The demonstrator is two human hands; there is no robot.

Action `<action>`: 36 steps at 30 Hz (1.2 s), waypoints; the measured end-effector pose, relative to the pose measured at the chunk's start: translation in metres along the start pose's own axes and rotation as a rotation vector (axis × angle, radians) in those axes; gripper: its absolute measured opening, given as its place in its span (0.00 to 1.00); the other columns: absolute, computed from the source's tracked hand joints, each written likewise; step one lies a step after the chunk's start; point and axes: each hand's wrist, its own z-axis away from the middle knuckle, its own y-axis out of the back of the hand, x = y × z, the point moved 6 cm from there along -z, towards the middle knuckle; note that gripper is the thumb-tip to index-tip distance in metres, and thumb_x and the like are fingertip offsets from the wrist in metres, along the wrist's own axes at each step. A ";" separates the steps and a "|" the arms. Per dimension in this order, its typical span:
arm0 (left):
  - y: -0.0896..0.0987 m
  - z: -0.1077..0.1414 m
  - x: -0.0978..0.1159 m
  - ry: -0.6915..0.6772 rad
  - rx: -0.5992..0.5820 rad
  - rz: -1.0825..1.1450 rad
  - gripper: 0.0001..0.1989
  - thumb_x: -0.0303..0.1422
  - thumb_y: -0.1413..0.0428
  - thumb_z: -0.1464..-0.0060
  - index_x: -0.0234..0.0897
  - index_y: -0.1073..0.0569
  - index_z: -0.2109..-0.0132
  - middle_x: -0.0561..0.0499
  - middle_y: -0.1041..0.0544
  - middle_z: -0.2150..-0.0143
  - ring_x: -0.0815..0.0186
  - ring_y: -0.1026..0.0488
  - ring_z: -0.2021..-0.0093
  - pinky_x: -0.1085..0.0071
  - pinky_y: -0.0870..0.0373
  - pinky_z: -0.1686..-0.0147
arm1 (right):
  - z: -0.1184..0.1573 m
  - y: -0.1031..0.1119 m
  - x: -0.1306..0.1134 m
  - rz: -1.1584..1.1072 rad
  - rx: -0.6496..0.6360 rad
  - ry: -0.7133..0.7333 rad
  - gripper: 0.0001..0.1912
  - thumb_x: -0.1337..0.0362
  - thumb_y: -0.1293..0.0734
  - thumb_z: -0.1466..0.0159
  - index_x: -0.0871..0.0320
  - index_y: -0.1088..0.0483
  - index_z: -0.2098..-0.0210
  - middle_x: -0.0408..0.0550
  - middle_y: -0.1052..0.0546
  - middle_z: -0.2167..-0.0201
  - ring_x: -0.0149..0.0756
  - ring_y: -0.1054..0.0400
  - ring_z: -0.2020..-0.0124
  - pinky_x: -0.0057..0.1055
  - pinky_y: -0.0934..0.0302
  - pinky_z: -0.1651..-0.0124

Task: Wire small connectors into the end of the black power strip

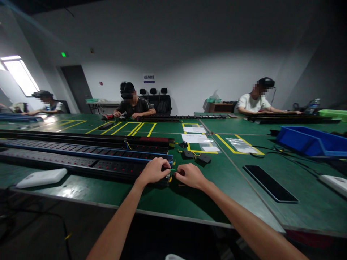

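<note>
- Green wire (172, 169): at strip's (116, 167) right end, between fingertips, axis roughly left-right.
- Left hand (154, 171): nearer strip, fingers pinched on wire.
- Right hand (191, 176): fingers narrow at wire's other end; can't tell if gripping.
- Black boxes (203, 159): beyond right hand, on table (217, 196).

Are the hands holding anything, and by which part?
A green wire, apparently at its visible left end, by the left hand; whether the right hand grips it too is unclear.
</note>
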 end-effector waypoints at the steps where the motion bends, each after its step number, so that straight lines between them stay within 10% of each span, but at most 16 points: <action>1: 0.000 0.000 0.000 -0.001 -0.001 0.001 0.07 0.36 0.43 0.45 0.40 0.23 0.61 0.50 0.22 0.60 0.62 0.28 0.57 0.69 0.33 0.57 | 0.000 0.000 0.000 -0.003 -0.016 0.017 0.14 0.61 0.34 0.38 0.57 0.32 0.79 0.43 0.29 0.80 0.29 0.41 0.78 0.28 0.59 0.74; 36: -0.001 -0.002 0.002 -0.045 -0.026 0.010 0.07 0.34 0.43 0.44 0.40 0.21 0.61 0.49 0.22 0.60 0.61 0.28 0.55 0.67 0.34 0.51 | 0.003 -0.003 -0.003 0.085 0.009 0.136 0.11 0.65 0.34 0.39 0.57 0.31 0.78 0.43 0.30 0.80 0.29 0.44 0.78 0.29 0.61 0.72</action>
